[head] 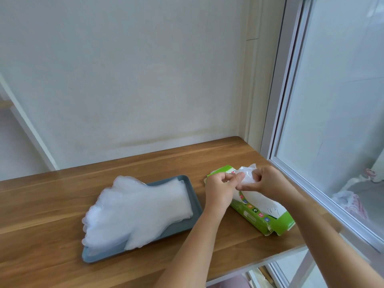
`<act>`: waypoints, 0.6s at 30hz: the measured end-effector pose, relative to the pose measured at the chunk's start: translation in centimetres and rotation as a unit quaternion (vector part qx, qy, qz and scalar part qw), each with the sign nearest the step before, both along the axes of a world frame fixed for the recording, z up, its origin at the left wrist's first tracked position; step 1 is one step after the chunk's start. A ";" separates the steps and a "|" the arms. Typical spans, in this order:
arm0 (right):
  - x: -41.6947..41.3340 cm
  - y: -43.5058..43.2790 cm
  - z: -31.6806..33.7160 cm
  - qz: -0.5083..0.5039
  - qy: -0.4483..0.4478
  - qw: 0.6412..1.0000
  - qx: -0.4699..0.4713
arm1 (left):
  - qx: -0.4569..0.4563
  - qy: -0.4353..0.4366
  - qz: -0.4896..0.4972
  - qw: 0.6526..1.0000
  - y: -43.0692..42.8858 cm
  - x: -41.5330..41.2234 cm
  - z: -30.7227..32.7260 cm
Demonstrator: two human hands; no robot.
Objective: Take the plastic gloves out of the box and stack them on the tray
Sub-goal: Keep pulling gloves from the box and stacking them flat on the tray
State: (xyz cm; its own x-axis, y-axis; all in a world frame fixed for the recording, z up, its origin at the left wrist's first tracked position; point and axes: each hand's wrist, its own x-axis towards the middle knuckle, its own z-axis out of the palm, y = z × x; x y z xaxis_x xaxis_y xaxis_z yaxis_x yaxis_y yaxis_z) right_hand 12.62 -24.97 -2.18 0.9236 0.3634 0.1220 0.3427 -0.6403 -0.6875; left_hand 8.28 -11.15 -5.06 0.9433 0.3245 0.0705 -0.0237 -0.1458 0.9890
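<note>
The left hand (220,185) and the right hand (268,180) meet above the far end of the green box (261,213), each with fingers curled and pinching a crumpled clear glove (247,176) that sticks up from the box. The box lies on the wooden counter (62,196) just right of the grey tray (195,196). A stack of gloves (135,210) lies on the tray, its fingers overhanging the tray's left edge.

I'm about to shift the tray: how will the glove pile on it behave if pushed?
Probably floppy: the glove pile spills limply over the rim of the tray. Likely very light, being thin translucent film. Loosely stacked layers may slide apart.
</note>
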 end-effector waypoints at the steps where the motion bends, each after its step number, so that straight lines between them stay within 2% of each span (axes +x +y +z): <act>1: 0.1 -0.3 0.2 0.002 0.018 1.000 0.008 | 0.002 0.004 0.001 1.000 0.1 0.0 0.1; 3: 0.3 -1.0 0.6 0.016 0.057 0.998 0.022 | 0.000 0.007 0.008 1.000 0.3 0.0 0.1; 7: 0.0 -2.6 0.6 0.056 0.092 0.994 -0.013 | -0.021 -0.010 0.025 0.999 1.4 0.0 -0.3; 10: -0.4 -3.2 0.6 0.044 0.099 0.991 0.076 | -0.014 -0.018 0.035 0.999 2.0 -0.4 -0.2; 12: -0.5 -3.4 0.4 0.008 0.102 0.982 0.158 | 0.019 -0.021 0.045 0.999 2.4 -0.8 -0.2; 15: -0.3 -3.1 -0.1 -0.041 0.072 0.972 0.222 | 0.096 -0.023 0.070 0.993 2.3 -1.3 -0.1; 18: -0.2 -2.3 -0.7 -0.051 0.082 0.963 0.251 | 0.200 -0.118 0.105 0.967 1.3 -2.1 0.5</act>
